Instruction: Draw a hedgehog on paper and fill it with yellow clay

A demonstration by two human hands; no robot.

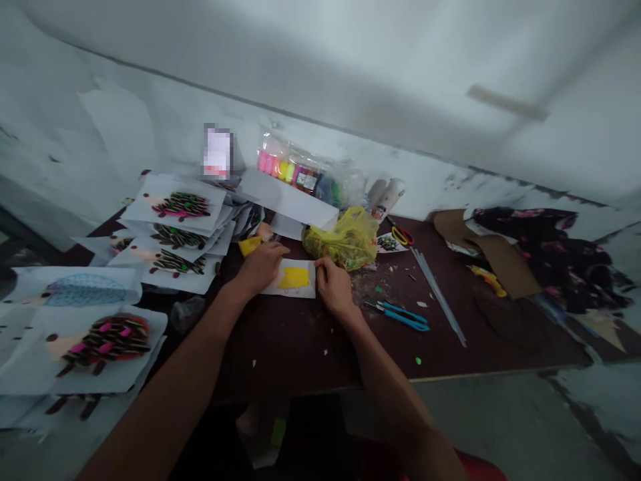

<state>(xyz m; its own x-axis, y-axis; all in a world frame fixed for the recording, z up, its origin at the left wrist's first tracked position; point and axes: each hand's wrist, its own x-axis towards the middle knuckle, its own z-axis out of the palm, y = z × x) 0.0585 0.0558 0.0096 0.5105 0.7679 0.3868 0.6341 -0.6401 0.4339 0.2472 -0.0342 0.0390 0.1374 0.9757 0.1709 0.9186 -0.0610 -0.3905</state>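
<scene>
A small white paper card [305, 292] lies on the dark table, with a flat patch of yellow clay [294, 277] on its middle and faint pinkish outlines below the patch. Over the card's left end is my left hand [263, 264], fingers curled together at its edge and fingertips partly hidden. My right hand [334, 286] pinches the card's right edge between thumb and curled fingers. Just beyond my left hand are a yellow lump [249, 246] and a skin-coloured lump [264, 232], both probably clay. A yellow plastic bag [345, 240] sits behind the card.
Stacked paper hedgehog pictures [173, 244] and more hedgehog sheets [107, 344] fill the left. Blue-handled snips [405, 316], clear sticks [438, 294] and yellow-red scissors [402, 235] lie right. Coloured clay packs [285, 170] stand against the wall. Dark floral cloth [565, 260] lies far right.
</scene>
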